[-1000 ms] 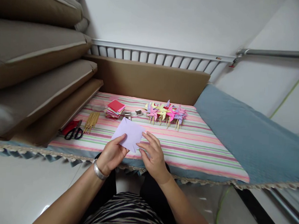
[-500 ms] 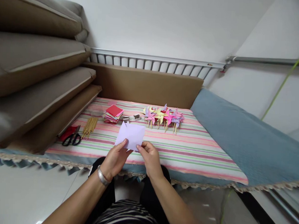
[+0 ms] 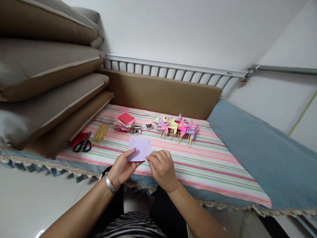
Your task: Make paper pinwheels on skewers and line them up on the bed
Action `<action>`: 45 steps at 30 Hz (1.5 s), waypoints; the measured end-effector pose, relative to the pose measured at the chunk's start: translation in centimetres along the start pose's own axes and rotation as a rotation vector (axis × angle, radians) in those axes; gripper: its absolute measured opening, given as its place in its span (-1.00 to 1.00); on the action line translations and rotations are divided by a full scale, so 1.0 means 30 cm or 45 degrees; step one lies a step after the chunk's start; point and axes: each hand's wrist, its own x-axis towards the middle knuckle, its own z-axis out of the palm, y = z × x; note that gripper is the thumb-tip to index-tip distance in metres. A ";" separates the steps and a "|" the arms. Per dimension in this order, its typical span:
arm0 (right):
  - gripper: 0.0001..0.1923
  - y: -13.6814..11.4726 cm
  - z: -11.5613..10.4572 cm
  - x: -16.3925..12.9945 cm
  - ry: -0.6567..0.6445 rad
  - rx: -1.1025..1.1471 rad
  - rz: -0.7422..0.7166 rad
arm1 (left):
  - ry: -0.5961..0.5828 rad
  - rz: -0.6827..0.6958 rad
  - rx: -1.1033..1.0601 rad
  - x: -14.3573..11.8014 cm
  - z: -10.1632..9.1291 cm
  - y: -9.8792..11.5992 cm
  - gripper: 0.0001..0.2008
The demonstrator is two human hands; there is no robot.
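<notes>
A pale lilac paper square with cuts at its corners is held over the near part of the striped cloth. My left hand, with a silver bangle on the wrist, pinches its lower left edge. My right hand grips its lower right edge, fingers curled over the paper. Beyond the paper lie a stack of coloured paper squares, two small metal pieces and a row of finished paper pinwheels on sticks.
Black-handled scissors on a red item and a bundle of wooden sticks lie at the left. Brown cushions are stacked along the left side. A brown board stands behind, and a blue blanket lies to the right.
The lilac paper has come lower and nearer to me, and looks smaller as my hands closed in on its bottom edge. The view shifted slightly.
</notes>
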 end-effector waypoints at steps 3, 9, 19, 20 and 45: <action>-0.84 -0.006 -0.002 -0.007 -0.015 0.080 0.055 | 0.085 0.033 0.028 0.010 -0.016 -0.006 -0.81; -0.86 -0.017 -0.018 0.006 -0.227 0.302 0.233 | 0.068 0.113 0.223 0.018 -0.055 -0.002 -0.87; -0.87 -0.009 -0.027 0.072 -0.421 0.536 0.668 | -0.004 0.166 0.629 0.005 -0.033 -0.002 -0.77; -0.86 -0.003 -0.023 0.074 -0.435 0.541 0.677 | 0.000 0.174 0.670 0.005 -0.032 -0.001 -0.76; -0.92 -0.009 0.015 0.094 -0.461 0.412 0.845 | 0.014 0.291 1.071 0.003 -0.033 0.004 -0.79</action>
